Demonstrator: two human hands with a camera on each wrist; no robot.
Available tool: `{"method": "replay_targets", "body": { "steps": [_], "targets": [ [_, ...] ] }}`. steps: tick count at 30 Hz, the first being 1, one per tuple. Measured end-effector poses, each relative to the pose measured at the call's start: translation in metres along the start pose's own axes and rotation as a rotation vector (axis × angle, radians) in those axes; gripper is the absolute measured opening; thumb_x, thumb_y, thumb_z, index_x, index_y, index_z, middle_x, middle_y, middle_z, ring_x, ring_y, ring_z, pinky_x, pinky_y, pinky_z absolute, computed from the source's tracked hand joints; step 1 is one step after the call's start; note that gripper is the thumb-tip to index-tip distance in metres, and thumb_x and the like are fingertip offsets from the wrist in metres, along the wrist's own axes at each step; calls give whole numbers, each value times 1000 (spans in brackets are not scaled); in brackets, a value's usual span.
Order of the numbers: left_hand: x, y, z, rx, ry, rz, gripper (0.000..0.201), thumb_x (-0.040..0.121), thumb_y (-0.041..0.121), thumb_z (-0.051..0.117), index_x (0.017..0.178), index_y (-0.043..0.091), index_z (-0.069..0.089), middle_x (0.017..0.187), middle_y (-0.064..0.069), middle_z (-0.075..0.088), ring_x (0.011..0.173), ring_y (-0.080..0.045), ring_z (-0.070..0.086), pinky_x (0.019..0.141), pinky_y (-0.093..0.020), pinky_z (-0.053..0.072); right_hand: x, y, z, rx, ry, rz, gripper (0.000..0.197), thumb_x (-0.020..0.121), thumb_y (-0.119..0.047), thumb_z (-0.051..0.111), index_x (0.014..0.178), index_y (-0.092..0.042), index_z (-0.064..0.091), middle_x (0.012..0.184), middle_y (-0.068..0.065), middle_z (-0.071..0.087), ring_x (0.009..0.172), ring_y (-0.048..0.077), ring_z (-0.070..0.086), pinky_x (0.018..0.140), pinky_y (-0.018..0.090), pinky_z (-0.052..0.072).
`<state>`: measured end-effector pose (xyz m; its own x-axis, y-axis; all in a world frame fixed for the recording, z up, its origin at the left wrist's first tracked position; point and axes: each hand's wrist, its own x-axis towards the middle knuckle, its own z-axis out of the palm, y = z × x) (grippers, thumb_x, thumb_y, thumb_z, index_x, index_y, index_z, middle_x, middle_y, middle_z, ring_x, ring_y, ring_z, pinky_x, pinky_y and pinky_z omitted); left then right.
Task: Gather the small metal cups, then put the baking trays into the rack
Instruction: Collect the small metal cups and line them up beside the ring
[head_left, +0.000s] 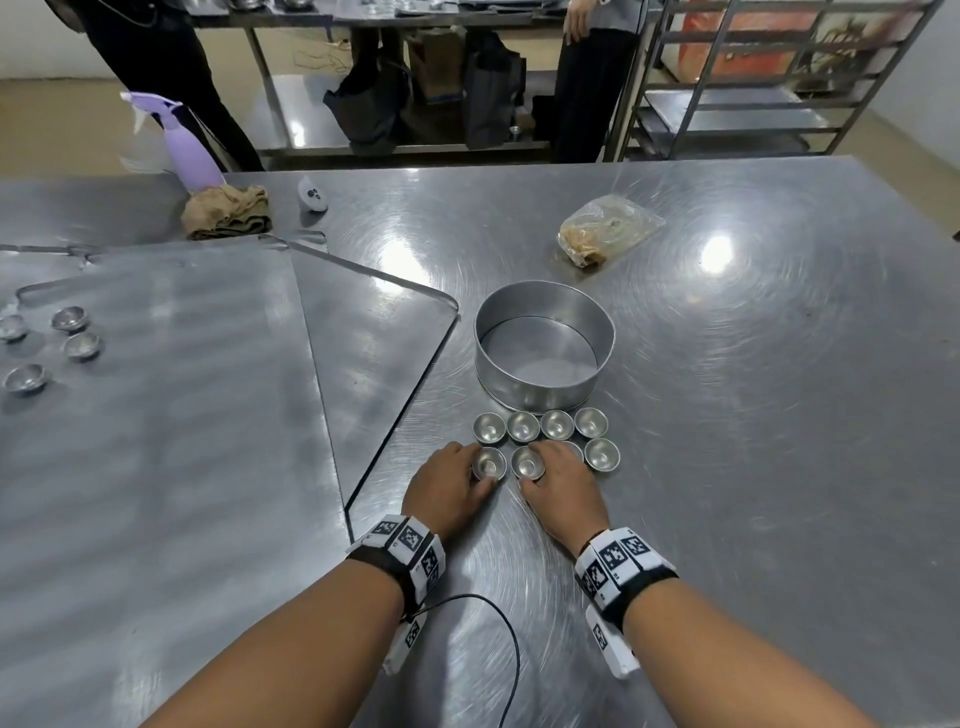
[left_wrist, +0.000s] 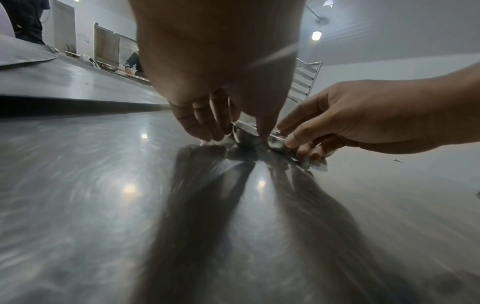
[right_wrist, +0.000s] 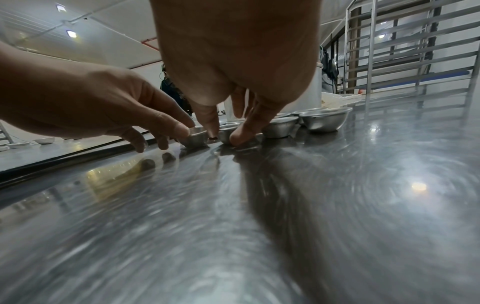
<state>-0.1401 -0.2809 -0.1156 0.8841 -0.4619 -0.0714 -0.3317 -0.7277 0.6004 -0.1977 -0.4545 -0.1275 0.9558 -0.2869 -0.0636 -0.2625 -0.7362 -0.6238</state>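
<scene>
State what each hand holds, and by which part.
Left hand pinches one small metal cup by its rim and side; right hand likewise grips the neighbouring cup.

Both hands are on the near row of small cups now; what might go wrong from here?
1. The small round metal cups sit packed in two rows, so the left hand or right hand could knock neighbours.
2. Four more cups remain on the flat baking tray; lifting it early may spill them.

Bare table (head_left: 779, 415) lay open toward the right edge and near edge. The round tin (head_left: 544, 358) and cups (head_left: 540, 426) blocked ahead; overlapping trays (head_left: 156, 415) filled the left side.
</scene>
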Motion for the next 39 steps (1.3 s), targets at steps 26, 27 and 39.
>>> {"method": "replay_targets", "body": {
  "steps": [26,27,39],
  "targets": [
    [13,-6,10,-1,-18,-13,41,87,66,50,102,31,65,90,6,56,83,-14,57,72,-36,50,8,4,2,-52,-30,18,38,84,-29,63,121,-20,62,122,-1,59,111,22,58,92,35,48],
    [13,-6,10,0,-21,-12,41,87,65,51,103,30,65,90,6,56,84,-15,58,72,-35,50,8,3,1,-53,-32,18,38,84,-30,63,120,-20,62,122,-1,59,111,22,58,92,35,47],
    [-9,-29,-47,-55,57,-137,44,89,50,65,122,20,66,109,2,66,98,-16,63,86,-31,51,17,-56,-4,3,-22,-7,31,88,-37,62,114,-21,65,120,-3,61,113,21,57,92,34,45]
  ]
}}
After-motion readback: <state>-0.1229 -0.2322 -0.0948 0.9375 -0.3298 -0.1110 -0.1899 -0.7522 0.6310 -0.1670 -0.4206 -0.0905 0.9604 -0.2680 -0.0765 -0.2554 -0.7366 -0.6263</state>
